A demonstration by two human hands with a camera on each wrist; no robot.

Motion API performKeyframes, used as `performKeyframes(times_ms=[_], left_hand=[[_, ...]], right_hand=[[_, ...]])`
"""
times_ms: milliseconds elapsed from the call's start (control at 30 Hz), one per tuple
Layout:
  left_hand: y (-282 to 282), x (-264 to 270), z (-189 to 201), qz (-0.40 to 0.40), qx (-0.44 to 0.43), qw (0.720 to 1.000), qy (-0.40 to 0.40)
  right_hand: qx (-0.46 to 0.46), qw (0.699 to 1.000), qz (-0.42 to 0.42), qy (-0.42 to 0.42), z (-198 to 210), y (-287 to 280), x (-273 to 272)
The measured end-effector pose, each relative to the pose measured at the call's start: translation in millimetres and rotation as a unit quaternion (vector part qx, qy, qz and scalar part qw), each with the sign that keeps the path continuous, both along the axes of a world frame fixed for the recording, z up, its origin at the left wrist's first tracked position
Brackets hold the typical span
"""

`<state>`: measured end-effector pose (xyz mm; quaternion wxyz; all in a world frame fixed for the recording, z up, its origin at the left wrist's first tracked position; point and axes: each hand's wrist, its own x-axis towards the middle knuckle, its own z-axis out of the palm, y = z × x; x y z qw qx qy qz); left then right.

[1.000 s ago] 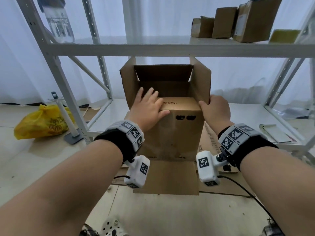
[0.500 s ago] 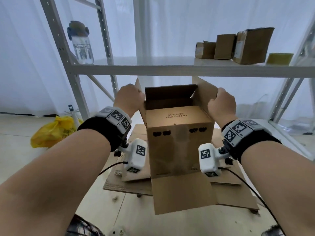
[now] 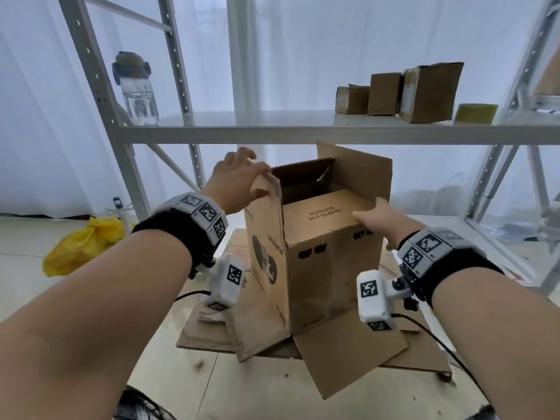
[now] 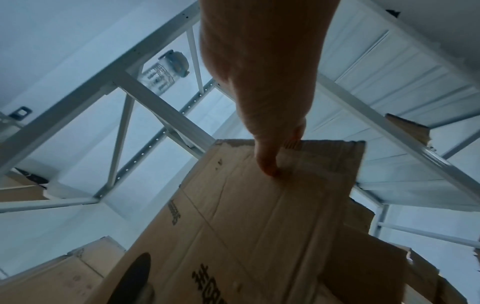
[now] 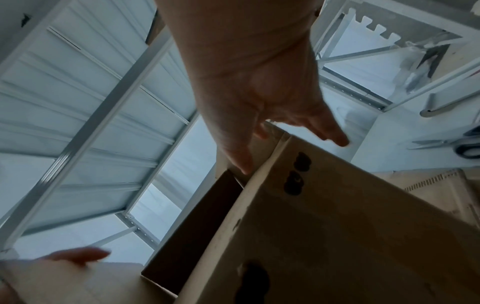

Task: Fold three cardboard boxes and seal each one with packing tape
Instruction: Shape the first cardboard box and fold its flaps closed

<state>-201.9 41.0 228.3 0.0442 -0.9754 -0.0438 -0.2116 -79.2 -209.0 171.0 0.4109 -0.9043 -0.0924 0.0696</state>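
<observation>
A brown cardboard box (image 3: 327, 268) stands upright in the head view, its top partly open. The near top flap (image 3: 321, 213) lies folded down; the right flap (image 3: 360, 171) and left flap (image 3: 266, 195) stand up. My left hand (image 3: 239, 177) pinches the top edge of the left flap, thumb (image 4: 267, 164) on its outer face. My right hand (image 3: 375, 216) rests with straight, spread fingers on the near flap's right corner, also seen from below (image 5: 272, 123). A bottom flap (image 3: 348, 359) hangs loose towards me.
Flattened cardboard (image 3: 212, 328) lies under the box. A white metal shelf beam (image 3: 303, 134) runs just above it, carrying a water bottle (image 3: 136, 92), small boxes (image 3: 424, 92) and a yellowish roll (image 3: 475, 113). A yellow bag (image 3: 81, 247) lies left. Scissors (image 5: 454, 144) lie right.
The box has turned so its left side shows. My left hand shifted to pinch the left flap's top edge. My right hand left the right flap and now lies flat on the near flap.
</observation>
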Motion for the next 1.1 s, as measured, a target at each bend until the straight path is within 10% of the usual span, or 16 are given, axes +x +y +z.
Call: performKeyframes(times_ms=[700, 1100], left_hand=[[-59, 29, 4, -0.111, 0.096, 0.969, -0.199], [-20, 10, -12, 0.001, 0.053, 0.997, -0.061]], right_hand=[[0.233, 0.958, 0.155, -0.064, 31, -3, -11], [0.097, 0.984, 0.09, -0.116, -34, 20, 4]])
